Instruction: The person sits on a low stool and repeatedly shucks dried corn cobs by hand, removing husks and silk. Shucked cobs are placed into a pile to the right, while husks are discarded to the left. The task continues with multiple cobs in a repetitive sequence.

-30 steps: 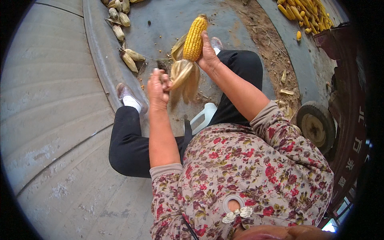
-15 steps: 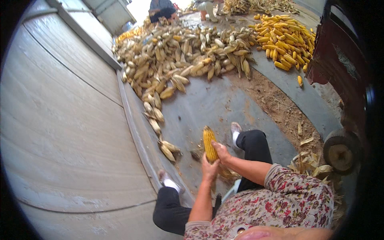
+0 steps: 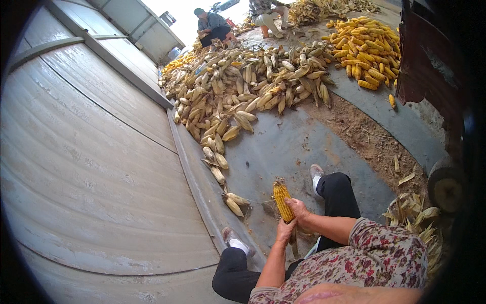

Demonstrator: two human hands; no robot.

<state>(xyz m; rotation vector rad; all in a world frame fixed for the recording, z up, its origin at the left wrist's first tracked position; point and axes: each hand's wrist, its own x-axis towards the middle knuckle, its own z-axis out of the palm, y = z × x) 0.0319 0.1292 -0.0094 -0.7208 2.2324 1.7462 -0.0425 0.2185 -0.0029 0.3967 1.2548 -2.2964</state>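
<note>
A yellow ear of corn (image 3: 282,200) stands tilted upward between my legs, its kernels bare. My left hand (image 3: 286,229) closes around its lower end. Higher up, my right hand (image 3: 299,208) grips the cob's side, thumb along the kernels. A strip of dry husk (image 3: 294,247) hangs just below my left hand. Two ears still in pale husks (image 3: 234,202) lie on the floor left of the cob, near my left shoe.
A big heap of husked-over ears (image 3: 228,96) spreads ahead, along a metal wall (image 3: 101,152). Bare yellow cobs (image 3: 364,48) are piled at far right, beside a dark red vehicle (image 3: 430,66). Loose husks (image 3: 415,215) lie at my right. Two people (image 3: 211,28) sit beyond the heap.
The whole view has shifted, so the scene sits lower and further right. Both hands keep hold of the ear of corn, and a husk strip now shows hanging under the left hand.
</note>
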